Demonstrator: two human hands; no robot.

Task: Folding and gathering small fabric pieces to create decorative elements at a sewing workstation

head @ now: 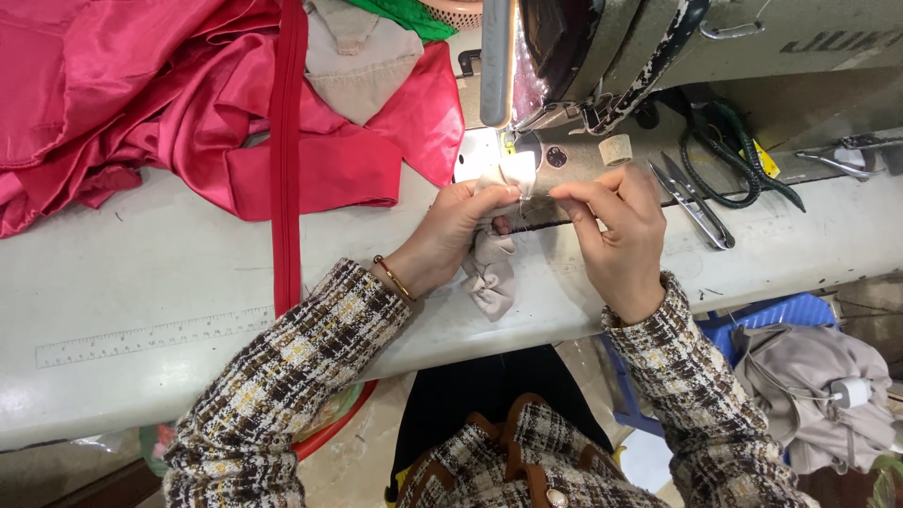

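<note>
Two hands (pixel 451 230) (pixel 616 235), one beige cloth (pixel 491 273).

Small beige fabric piece (pixel 491 268), crumpled, pinched at needle, tail hanging over table edge.

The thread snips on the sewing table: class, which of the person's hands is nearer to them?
Right. The right hand is just left of the snips; the left hand lies farther left, gripping beige cloth.

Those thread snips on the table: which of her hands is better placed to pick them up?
Likely the right hand: the thread snips lie just beside it. The left hand grips the beige fabric piece, on the far side.
</note>
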